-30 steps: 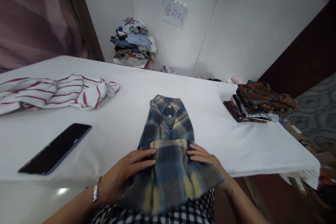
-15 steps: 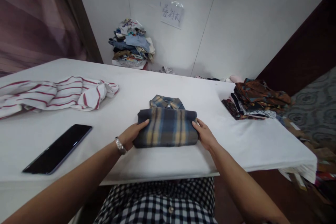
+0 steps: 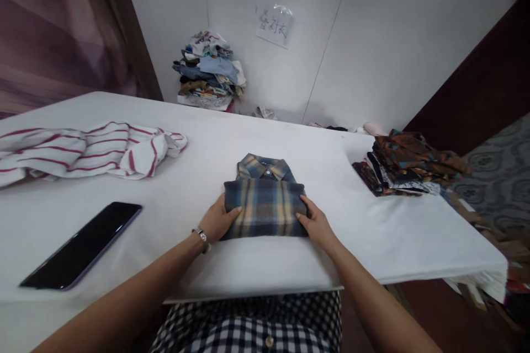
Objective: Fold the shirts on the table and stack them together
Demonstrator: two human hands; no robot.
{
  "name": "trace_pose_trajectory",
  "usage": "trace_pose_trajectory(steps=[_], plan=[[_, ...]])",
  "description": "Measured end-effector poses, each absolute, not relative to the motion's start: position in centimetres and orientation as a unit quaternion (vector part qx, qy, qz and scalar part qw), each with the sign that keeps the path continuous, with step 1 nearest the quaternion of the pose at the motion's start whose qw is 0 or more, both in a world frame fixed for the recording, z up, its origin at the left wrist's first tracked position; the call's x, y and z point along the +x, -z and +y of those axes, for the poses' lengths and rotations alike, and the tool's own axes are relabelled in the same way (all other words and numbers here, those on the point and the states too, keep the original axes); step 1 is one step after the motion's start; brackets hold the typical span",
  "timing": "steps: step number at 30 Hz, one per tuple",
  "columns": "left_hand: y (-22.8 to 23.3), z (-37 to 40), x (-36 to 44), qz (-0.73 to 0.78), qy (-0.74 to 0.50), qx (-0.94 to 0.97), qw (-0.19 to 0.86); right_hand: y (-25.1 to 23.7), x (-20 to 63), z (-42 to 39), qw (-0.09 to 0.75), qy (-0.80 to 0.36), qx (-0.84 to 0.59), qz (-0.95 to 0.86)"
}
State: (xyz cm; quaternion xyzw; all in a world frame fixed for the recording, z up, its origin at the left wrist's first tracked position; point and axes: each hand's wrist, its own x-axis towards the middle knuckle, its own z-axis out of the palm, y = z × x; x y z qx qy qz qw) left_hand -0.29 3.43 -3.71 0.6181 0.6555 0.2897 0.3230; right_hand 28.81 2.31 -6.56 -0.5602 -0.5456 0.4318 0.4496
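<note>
White cloth covers the table under my 2 hands. My left hand and right hand each grip one end of the folded plaid shirt between them. A phone lies well left of my left hand, a striped shirt beyond it.

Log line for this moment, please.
left hand: grips plaid shirt left edge | right hand: grips right edge | shirt: folded, on table
</note>
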Motion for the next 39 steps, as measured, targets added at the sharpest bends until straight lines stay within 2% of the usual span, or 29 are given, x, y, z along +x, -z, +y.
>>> trace_pose_trajectory(steps=[5, 10, 14, 20, 22, 25, 28, 31, 34, 36, 39], plan=[[2.8, 3.0, -0.9, 0.658, -0.278, 0.627, 0.312, 6.0, 29.3, 1.7, 0.433, -0.417, -0.583, -0.547], [2.0, 5.7, -2.3, 0.721, -0.203, 0.619, 0.238, 4.5, 30.5, 3.3, 0.371, -0.352, -0.670, -0.538], [1.6, 9.5, -1.5, 0.716, -0.205, 0.612, 0.268, 3.7, 30.6, 6.9, 0.340, -0.377, -0.682, -0.526], [0.8, 12.2, 0.4, 0.688, -0.288, 0.487, 0.455, 2.7, 28.9, 10.7, 0.344, -0.417, -0.669, -0.510], [0.7, 12.0, 0.1, 0.652, -0.277, 0.466, 0.531, 2.3, 28.9, 10.9, 0.353, -0.470, -0.659, -0.469], [0.9, 11.5, -0.6, 0.559, -0.258, 0.365, 0.698, 2.1, 29.0, 10.6, 0.374, -0.563, -0.613, -0.409], [0.9, 11.5, -0.9, 0.519, -0.256, 0.284, 0.764, 1.7, 29.0, 10.5, 0.367, -0.619, -0.580, -0.380], [-0.8, 12.3, -0.7, 0.500, -0.277, 0.304, 0.762, 0.3, 28.8, 11.2, 0.389, -0.617, -0.565, -0.385], [-4.8, 13.4, -0.4, 0.444, -0.361, 0.398, 0.717, -3.0, 28.8, 12.6, 0.482, -0.543, -0.531, -0.437], [-8.1, 13.9, -0.3, 0.404, -0.452, 0.474, 0.638, -5.9, 28.9, 13.1, 0.538, -0.472, -0.496, -0.492], [-11.7, 13.1, -0.6, 0.389, -0.551, 0.572, 0.466, -9.3, 29.3, 12.5, 0.587, -0.386, -0.442, -0.558]])
